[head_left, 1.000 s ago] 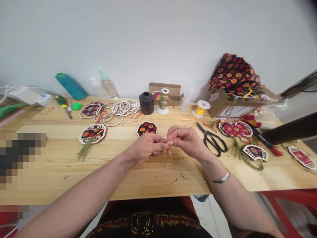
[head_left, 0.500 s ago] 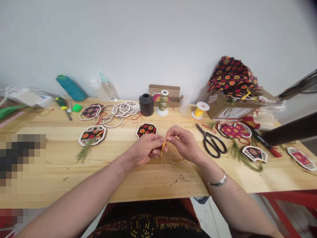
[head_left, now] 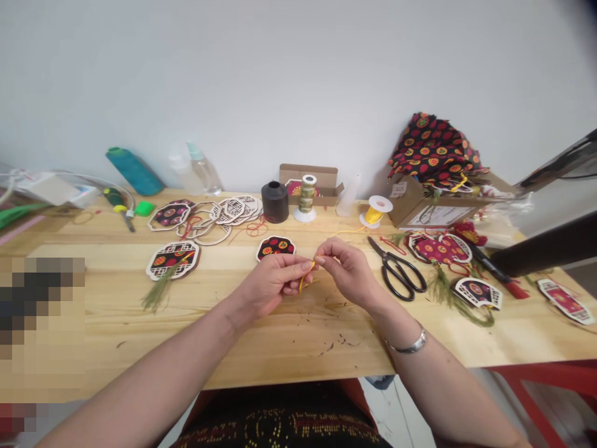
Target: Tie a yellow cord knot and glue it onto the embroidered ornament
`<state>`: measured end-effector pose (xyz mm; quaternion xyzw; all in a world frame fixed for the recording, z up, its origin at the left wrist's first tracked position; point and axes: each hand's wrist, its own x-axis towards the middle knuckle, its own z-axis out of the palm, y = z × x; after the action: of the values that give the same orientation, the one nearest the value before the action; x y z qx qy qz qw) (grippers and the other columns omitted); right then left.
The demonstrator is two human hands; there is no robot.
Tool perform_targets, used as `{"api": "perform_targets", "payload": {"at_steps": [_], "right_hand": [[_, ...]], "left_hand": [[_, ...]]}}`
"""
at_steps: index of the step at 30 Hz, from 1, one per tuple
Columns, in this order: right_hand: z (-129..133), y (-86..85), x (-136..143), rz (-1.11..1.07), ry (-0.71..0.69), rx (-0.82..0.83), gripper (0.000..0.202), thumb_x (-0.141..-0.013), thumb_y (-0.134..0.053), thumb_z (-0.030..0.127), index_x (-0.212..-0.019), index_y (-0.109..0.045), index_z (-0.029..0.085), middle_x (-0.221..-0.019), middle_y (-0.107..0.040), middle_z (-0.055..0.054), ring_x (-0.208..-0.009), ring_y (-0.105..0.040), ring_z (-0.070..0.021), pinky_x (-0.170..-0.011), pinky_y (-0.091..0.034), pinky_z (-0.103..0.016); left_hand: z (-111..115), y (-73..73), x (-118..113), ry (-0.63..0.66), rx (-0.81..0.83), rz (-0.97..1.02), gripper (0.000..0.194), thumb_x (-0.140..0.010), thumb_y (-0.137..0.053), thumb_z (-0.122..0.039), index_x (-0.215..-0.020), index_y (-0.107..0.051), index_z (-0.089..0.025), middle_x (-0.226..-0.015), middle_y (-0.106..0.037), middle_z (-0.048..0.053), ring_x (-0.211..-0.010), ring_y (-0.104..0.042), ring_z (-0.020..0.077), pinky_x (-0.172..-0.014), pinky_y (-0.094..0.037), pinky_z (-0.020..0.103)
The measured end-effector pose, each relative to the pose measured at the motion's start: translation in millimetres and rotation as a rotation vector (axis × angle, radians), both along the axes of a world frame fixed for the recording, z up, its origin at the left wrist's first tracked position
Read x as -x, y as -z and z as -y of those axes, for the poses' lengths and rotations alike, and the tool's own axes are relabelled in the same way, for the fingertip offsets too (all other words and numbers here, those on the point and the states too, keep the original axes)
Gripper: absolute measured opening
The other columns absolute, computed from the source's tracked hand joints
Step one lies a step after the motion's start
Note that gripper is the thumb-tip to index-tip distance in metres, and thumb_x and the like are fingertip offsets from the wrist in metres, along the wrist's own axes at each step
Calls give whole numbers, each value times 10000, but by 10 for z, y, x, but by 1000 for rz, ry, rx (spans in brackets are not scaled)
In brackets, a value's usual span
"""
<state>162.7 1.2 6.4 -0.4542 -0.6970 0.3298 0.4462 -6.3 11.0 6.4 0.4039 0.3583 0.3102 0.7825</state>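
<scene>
My left hand (head_left: 280,278) and my right hand (head_left: 346,269) meet above the middle of the table, thumbs and fingers pinched together. Between them is a yellow cord (head_left: 303,283), held by both; a short loose length hangs below my left fingers. Just behind my left hand lies a black ornament with red and orange flowers and a pale wooden edge (head_left: 275,246), partly covered by the hand. A spool of yellow cord (head_left: 374,214) stands farther back, its strand running toward my right hand. Black-handled scissors (head_left: 400,274) lie open to the right of my right hand.
Along the back stand a black thread cone (head_left: 275,202), a green thread spool (head_left: 306,199) and a spray bottle (head_left: 204,169). Wooden lattice frames (head_left: 237,210) and a tasselled ornament (head_left: 172,260) lie left. A cardboard box (head_left: 431,208) with patterned fabric (head_left: 433,149) stands right, near a black post (head_left: 545,242).
The yellow cord's hanging end has shifted and now curves below my left fingers. Both hands keep their pinch in nearly the same place. The view has tilted slightly.
</scene>
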Motion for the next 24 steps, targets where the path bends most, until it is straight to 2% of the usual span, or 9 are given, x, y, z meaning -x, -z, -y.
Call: {"api": "perform_targets", "payload": {"at_steps": [8,18,22,24], "right_hand": [[8,-10,16,11,17,-57,141,-821,-538,208,-683,-554,188,-696,-555,-5,-693,-500,-131,-672,-404,-278],[24,7,49,-46,32,-69,146,-832,-550,240,-697,-580,192,-706,-567,-11,-701,-512,-134,-677,-415,-282],[15,39,33,-114,121,-68,190,-871,-497,281,-774,-641,202,-760,-594,-34,-759,-541,-155,-713,-425,-304],[41,-21,45,-162,168,-63,245,-893,-456,307,-799,-660,209,-757,-594,-37,-755,-543,-157,-713,-428,-310]], "left_hand": [[8,-17,-21,-43,43,12,175,-672,-707,-254,-616,-628,-109,-565,-498,-10,-463,-340,32,-414,-150,189],[7,-16,-28,-116,53,-26,157,-645,-723,-261,-628,-649,-124,-546,-532,-11,-458,-367,38,-428,-188,194],[-11,-21,-22,-180,45,-52,165,-611,-741,-267,-641,-664,-124,-531,-547,-10,-445,-375,40,-423,-187,194],[-19,-25,-11,-210,42,-67,174,-599,-750,-272,-652,-672,-126,-527,-554,-11,-444,-386,42,-420,-196,193]]}}
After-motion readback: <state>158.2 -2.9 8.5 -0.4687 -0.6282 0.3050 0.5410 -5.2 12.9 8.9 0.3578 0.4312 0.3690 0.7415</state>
